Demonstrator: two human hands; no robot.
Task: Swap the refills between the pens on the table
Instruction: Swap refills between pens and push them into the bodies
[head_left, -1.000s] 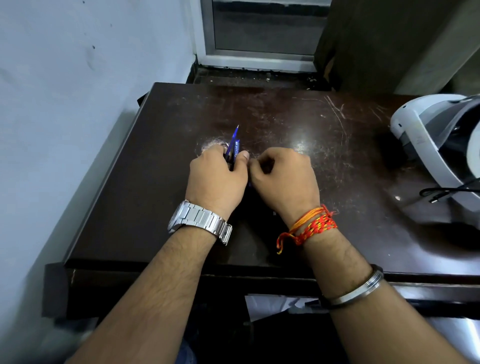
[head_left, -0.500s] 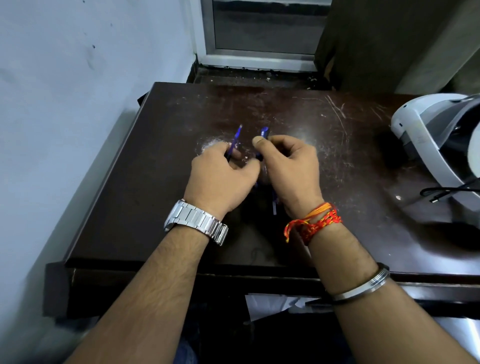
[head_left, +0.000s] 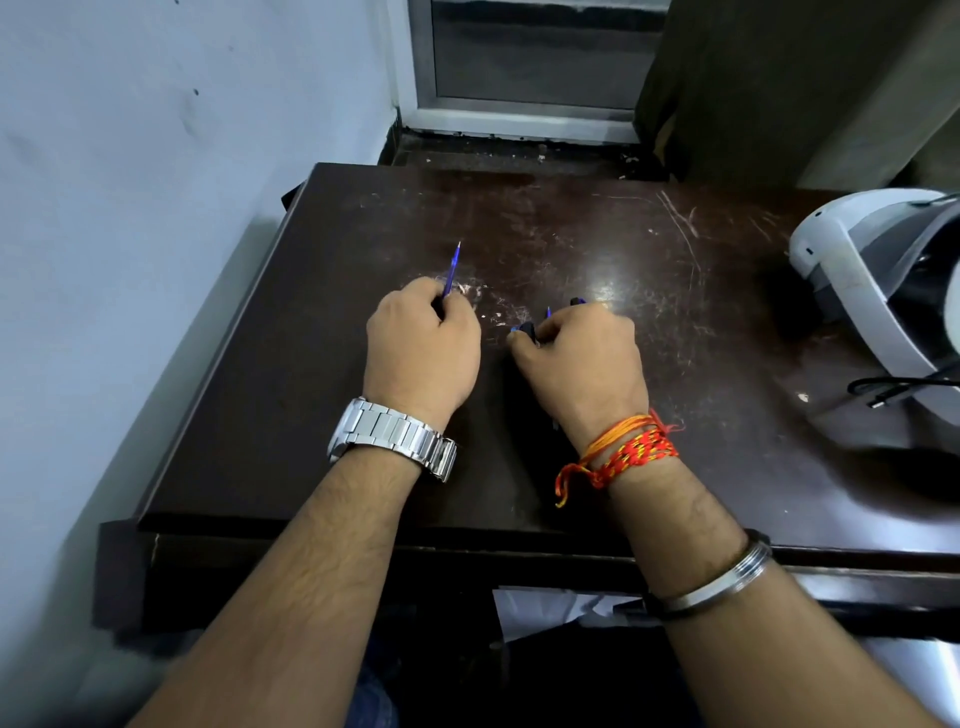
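Blue pen part sticks out of the left hand, tip pointing away from the person; fingers curled tight round it, so that grip is closed on it. Right hand is also fisted, just right of the left hand and apart from it, with dark and blue pen pieces poking out by the thumb and another bit past the knuckles. Can't tell which piece is barrel and which is refill; most of it is hidden in the fist. Both hands sit low over the dark wood surface, roughly mid-surface. White headset is well off to the right of the right hand, out of the way.

Looks like mid-disassembly, parts split between hands. To do it well: pull the refill straight along the barrel axis, no bending. Keep each pen's parts separate so the refills don't get mixed up. Watch for a spring or tip rolling off.
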